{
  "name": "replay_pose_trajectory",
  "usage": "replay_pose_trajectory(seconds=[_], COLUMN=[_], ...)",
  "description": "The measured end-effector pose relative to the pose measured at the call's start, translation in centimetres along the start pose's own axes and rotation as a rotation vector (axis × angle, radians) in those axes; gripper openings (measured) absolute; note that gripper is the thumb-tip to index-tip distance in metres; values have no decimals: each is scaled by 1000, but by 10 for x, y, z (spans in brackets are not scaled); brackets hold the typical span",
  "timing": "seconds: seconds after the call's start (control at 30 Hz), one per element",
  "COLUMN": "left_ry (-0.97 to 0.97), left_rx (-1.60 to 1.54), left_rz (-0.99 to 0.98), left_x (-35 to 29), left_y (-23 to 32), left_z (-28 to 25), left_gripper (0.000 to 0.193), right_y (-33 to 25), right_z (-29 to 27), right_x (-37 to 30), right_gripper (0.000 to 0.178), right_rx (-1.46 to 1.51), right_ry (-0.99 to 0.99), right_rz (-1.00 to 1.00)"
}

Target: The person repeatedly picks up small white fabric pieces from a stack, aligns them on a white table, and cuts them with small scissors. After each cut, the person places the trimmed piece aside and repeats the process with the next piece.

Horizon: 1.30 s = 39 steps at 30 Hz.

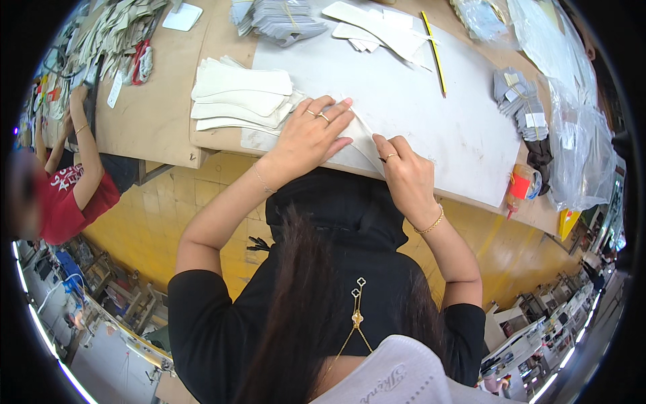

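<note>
My left hand [311,138] lies with its fingers stretched out on a thin off-white cut piece [356,131] near the table's front edge. Its thumb stands apart from the fingers. Just right of it, my right hand [409,174] is closed in a pinch at the right edge of that piece. A small dark bit shows between its fingers, but what it belongs to is hidden. Left of my left hand lies a fanned stack of off-white curved pieces [242,94], close to its knuckles.
The table bears a pale grey sheet [464,135] with a yellow pencil [434,54], loose white pieces [380,30] and banded grey bundles [279,20]. A red-labelled bottle [520,186] stands by plastic bags [579,141] at right. Red-handled scissors [142,62] lie far left, near a co-worker's arm [87,145].
</note>
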<state>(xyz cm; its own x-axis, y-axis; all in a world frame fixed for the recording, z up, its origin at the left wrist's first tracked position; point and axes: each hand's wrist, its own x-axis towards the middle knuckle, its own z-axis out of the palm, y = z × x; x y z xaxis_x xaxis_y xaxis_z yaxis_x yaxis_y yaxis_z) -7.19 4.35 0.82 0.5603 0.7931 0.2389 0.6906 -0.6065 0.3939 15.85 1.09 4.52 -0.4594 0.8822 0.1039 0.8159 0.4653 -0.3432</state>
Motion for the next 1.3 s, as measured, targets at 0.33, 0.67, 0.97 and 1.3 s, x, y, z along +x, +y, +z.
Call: replay_pose_trajectory(seconds=[0.33,0.67,0.97,1.3], left_ry=[-60,-90,-31,-61], left_rx=[131,169,79,-10], left_rz=[27,46,-43,25], left_x=[0,-2,-3,1], left_y=[3,5,32,18], left_z=[1,2,-1,3], left_gripper=[49,51,61,56], right_y=[3,4,2,7], right_z=[6,7,8,13], right_x=[-9,-6,-6,8], right_gripper=[42,39,38,36], right_rx=[-27,0,-44,-29], right_ry=[-3,2,-41,29], right_rz=[0,-3,-10,-38])
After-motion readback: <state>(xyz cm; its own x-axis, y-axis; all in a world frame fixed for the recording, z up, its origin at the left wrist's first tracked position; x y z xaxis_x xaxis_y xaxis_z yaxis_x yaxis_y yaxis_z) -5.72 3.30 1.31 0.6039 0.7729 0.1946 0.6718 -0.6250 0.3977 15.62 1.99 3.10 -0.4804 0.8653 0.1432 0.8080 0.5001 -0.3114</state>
